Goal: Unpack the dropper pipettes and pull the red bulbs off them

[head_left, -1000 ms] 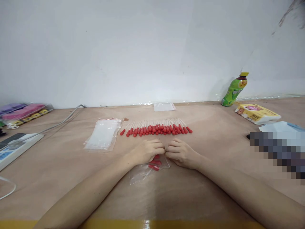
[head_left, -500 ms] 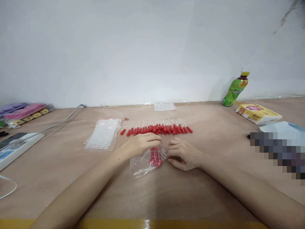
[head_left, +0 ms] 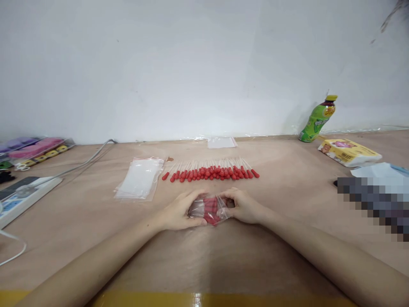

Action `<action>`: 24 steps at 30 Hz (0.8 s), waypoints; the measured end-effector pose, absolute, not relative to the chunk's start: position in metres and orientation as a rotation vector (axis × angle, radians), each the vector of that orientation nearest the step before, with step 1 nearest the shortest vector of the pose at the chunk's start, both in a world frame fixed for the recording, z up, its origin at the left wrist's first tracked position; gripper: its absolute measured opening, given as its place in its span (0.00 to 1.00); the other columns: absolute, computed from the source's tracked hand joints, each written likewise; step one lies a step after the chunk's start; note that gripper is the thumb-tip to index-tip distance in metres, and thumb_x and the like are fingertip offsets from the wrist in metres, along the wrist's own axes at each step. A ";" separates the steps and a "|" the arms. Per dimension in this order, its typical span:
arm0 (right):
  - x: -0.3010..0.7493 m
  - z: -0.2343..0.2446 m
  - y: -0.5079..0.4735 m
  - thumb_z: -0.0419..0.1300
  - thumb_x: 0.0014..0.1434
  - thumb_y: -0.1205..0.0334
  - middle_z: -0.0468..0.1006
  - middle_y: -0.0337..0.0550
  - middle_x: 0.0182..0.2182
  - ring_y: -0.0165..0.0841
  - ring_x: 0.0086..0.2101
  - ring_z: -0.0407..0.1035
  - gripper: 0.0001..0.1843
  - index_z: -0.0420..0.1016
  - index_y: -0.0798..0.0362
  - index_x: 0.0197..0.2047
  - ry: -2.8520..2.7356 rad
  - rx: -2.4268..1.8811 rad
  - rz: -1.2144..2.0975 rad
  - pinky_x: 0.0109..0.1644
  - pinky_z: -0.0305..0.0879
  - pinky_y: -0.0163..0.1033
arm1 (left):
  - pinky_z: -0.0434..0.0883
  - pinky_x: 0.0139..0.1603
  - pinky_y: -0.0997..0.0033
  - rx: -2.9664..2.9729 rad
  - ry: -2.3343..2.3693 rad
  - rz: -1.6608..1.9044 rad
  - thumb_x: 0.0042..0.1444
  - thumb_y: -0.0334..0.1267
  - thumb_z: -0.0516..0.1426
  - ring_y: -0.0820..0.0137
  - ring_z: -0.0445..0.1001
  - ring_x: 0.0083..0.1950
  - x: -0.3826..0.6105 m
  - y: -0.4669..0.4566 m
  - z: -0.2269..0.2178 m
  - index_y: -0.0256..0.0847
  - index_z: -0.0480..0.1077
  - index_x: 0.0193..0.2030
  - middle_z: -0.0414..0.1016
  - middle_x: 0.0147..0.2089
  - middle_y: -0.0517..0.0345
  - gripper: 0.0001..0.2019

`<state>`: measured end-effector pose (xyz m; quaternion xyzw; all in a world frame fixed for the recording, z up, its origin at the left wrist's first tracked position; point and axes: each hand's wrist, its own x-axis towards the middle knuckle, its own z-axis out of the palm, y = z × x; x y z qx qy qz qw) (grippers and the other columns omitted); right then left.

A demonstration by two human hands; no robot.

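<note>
Between my hands, low over the table, is a clear plastic bag [head_left: 211, 209] with several red-tipped pieces inside. My left hand [head_left: 182, 209] curls round the bag's left side, thumb toward me and fingers at the far side. At its right end, my right hand [head_left: 241, 206] pinches the plastic between thumb and fingers. Just beyond lies a row of white sticks with red bulb-shaped ends [head_left: 211, 172], the red ends facing me. A stack of clear zip bags [head_left: 139, 179] rests left of that row.
Another flat bag [head_left: 221, 143] lies by the wall. On the right are a green bottle [head_left: 317, 121], a yellow tissue pack [head_left: 348, 152] and a blurred dark object [head_left: 370, 202]. A power strip [head_left: 30, 194], its cable and a pack of colourful items [head_left: 40, 149] occupy the left.
My left hand has come down from above the bag to wrap round its left side. The loose plastic on the left is now gathered in. My right hand stays at the right end.
</note>
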<state>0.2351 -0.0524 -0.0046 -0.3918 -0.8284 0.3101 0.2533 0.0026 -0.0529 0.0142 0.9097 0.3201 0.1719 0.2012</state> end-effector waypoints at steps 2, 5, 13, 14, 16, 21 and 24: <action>0.237 -0.006 -0.053 0.65 0.43 0.56 0.72 0.37 0.28 0.28 0.29 0.63 0.17 0.74 0.54 0.37 -2.205 -1.056 0.904 0.32 0.58 0.33 | 0.66 0.49 0.63 2.526 0.899 0.525 0.48 0.47 0.59 0.64 0.67 0.50 0.004 -0.049 0.011 0.42 0.54 0.56 0.67 0.51 0.51 0.30; 0.241 -0.005 -0.055 0.69 0.36 0.55 0.72 0.39 0.31 0.30 0.31 0.64 0.24 0.71 0.54 0.38 -2.137 -1.072 0.986 0.33 0.60 0.34 | 0.68 0.45 0.65 2.555 0.863 0.592 0.51 0.44 0.57 0.66 0.70 0.46 0.011 -0.044 0.007 0.42 0.56 0.55 0.70 0.46 0.53 0.26; 0.240 -0.002 -0.060 0.63 0.47 0.57 0.73 0.36 0.28 0.26 0.26 0.63 0.19 0.72 0.52 0.44 -2.208 -0.866 0.886 0.28 0.59 0.31 | 0.67 0.48 0.65 2.569 0.813 0.696 0.54 0.37 0.54 0.66 0.70 0.48 0.022 -0.045 -0.001 0.41 0.58 0.54 0.70 0.49 0.52 0.20; 0.240 -0.004 -0.060 0.61 0.49 0.58 0.72 0.36 0.27 0.25 0.24 0.62 0.16 0.73 0.53 0.42 -2.198 -0.857 0.891 0.27 0.58 0.31 | 0.66 0.48 0.65 2.572 0.809 0.699 0.54 0.37 0.54 0.66 0.69 0.49 0.022 -0.045 -0.001 0.41 0.58 0.54 0.70 0.49 0.52 0.20; 0.240 -0.008 -0.059 0.58 0.52 0.60 0.73 0.36 0.27 0.25 0.24 0.62 0.12 0.73 0.53 0.40 -2.116 -0.858 0.965 0.28 0.59 0.31 | 0.66 0.49 0.65 2.563 0.825 0.690 0.54 0.40 0.55 0.66 0.69 0.49 0.021 -0.045 -0.002 0.41 0.59 0.54 0.70 0.49 0.52 0.20; 0.243 -0.009 -0.054 0.60 0.48 0.65 0.74 0.40 0.30 0.26 0.27 0.67 0.12 0.69 0.56 0.39 -1.733 -0.914 1.321 0.29 0.64 0.32 | 0.67 0.45 0.68 2.519 0.889 0.665 0.53 0.44 0.56 0.67 0.70 0.46 0.020 -0.045 -0.002 0.41 0.59 0.53 0.70 0.49 0.53 0.21; 0.243 -0.004 -0.054 0.65 0.43 0.65 0.75 0.40 0.30 0.26 0.27 0.68 0.18 0.69 0.56 0.39 -1.637 -0.921 1.484 0.30 0.66 0.33 | 0.67 0.45 0.68 2.513 0.883 0.675 0.53 0.43 0.56 0.68 0.70 0.47 0.021 -0.044 -0.001 0.41 0.60 0.52 0.71 0.48 0.54 0.20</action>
